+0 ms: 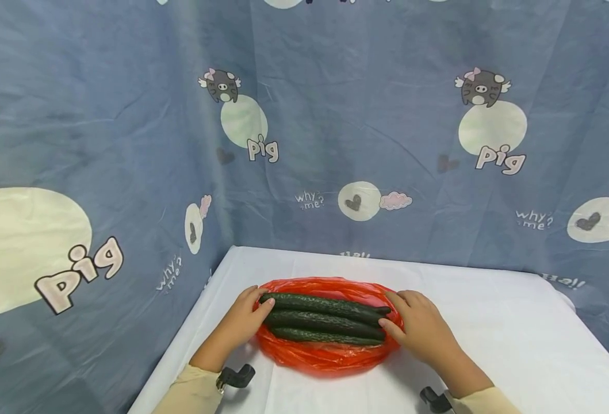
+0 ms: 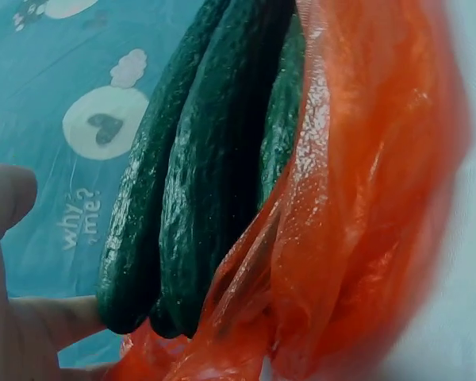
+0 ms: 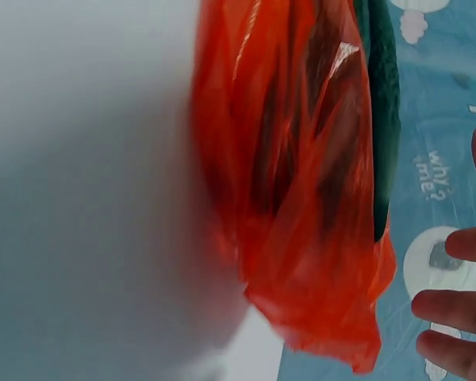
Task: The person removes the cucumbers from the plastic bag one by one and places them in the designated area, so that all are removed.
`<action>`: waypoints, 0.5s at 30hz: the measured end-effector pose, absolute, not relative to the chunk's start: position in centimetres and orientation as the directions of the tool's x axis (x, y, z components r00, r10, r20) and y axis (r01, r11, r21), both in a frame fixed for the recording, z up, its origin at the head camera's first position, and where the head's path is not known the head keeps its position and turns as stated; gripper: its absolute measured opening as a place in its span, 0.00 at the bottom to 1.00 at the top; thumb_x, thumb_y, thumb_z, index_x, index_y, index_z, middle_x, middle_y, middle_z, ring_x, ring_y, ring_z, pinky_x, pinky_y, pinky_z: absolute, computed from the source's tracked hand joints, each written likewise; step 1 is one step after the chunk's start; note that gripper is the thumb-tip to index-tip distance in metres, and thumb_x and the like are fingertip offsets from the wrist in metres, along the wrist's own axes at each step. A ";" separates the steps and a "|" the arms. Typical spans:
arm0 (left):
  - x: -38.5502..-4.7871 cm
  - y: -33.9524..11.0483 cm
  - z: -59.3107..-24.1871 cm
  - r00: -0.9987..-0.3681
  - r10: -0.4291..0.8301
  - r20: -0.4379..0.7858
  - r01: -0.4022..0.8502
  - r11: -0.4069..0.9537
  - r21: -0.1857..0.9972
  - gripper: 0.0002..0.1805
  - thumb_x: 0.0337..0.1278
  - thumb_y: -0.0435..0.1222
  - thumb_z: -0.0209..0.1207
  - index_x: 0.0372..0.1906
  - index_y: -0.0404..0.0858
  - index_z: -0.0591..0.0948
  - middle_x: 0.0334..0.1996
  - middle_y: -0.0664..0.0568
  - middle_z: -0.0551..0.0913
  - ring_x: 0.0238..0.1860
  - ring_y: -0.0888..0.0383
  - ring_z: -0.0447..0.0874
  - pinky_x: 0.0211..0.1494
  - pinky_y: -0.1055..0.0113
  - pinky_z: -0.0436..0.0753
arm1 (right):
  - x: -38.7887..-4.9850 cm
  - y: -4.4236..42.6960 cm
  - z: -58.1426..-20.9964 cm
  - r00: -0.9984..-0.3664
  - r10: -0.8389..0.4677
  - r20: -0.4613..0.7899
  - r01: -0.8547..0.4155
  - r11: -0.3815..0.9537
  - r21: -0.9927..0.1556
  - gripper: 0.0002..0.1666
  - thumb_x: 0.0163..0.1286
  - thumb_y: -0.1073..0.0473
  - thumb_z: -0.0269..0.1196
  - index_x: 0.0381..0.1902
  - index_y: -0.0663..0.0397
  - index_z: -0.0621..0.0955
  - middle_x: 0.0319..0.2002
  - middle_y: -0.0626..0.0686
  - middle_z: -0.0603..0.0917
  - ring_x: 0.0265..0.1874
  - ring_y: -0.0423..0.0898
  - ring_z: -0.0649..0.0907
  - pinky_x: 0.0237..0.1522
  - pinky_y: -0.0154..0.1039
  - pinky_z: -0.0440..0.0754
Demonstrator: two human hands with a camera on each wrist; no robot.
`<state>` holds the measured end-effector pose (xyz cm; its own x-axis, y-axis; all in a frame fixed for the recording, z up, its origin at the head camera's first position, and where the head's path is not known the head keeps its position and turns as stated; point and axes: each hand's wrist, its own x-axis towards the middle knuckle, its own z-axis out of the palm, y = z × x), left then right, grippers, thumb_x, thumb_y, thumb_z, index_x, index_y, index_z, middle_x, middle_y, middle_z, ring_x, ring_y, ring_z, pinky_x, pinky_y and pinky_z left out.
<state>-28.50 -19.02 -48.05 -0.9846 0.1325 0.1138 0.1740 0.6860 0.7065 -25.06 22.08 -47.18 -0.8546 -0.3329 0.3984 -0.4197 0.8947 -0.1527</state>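
Observation:
Several dark green cucumbers [image 1: 325,324] lie side by side in an opened red plastic bag [image 1: 320,357] on the white table. Its rim is folded down around them, so their upper sides show. My left hand [image 1: 241,321] is at the left end, thumb by the cucumber tips; in the left wrist view the thumb stands apart and a finger reaches behind the tip of a cucumber [image 2: 131,246]. At the right end is my right hand [image 1: 424,325], thumb near the cucumber ends. The right wrist view shows its fingers [image 3: 452,309] spread beside the red bag [image 3: 317,262].
A white cloth [image 1: 501,333] covers the table, extending on both sides of the bag. Blue curtain fabric [image 1: 366,126] printed with pigs and words hangs behind the table and along its left side. Dark wrist mounts [image 1: 237,376] sit below the hands.

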 end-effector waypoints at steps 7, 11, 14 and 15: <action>-29.5 -18.5 -49.1 -0.993 0.064 0.095 0.114 0.640 0.760 0.31 0.79 0.52 0.50 0.71 0.33 0.75 0.72 0.33 0.72 0.74 0.33 0.69 0.75 0.32 0.66 | -25.6 20.8 -47.0 -0.853 -0.353 0.385 -0.439 0.884 -0.161 0.40 0.72 0.35 0.65 0.72 0.51 0.77 0.60 0.56 0.82 0.64 0.59 0.78 0.69 0.62 0.73; -29.4 -18.3 -49.7 -0.994 -0.001 0.105 0.084 0.596 0.799 0.29 0.80 0.50 0.49 0.70 0.33 0.76 0.69 0.35 0.76 0.73 0.35 0.71 0.75 0.34 0.67 | -25.9 19.5 -47.1 -0.872 -0.355 0.337 -0.428 0.887 -0.173 0.41 0.73 0.32 0.62 0.75 0.49 0.75 0.64 0.56 0.80 0.67 0.60 0.77 0.72 0.63 0.71; -29.0 -18.5 -50.1 -0.991 -0.042 0.124 0.079 0.560 0.825 0.28 0.81 0.48 0.49 0.69 0.32 0.78 0.68 0.35 0.77 0.72 0.35 0.72 0.76 0.36 0.67 | -26.0 18.4 -47.1 -0.892 -0.344 0.292 -0.408 0.891 -0.200 0.42 0.73 0.31 0.61 0.76 0.46 0.74 0.68 0.56 0.78 0.70 0.60 0.75 0.73 0.64 0.68; -28.9 -18.6 -50.2 -0.990 -0.051 0.130 0.081 0.548 0.832 0.28 0.81 0.47 0.50 0.68 0.31 0.78 0.68 0.35 0.78 0.72 0.35 0.72 0.76 0.37 0.67 | -26.0 18.0 -47.1 -0.896 -0.340 0.285 -0.405 0.890 -0.212 0.42 0.73 0.31 0.61 0.76 0.46 0.73 0.69 0.56 0.78 0.71 0.60 0.74 0.74 0.65 0.67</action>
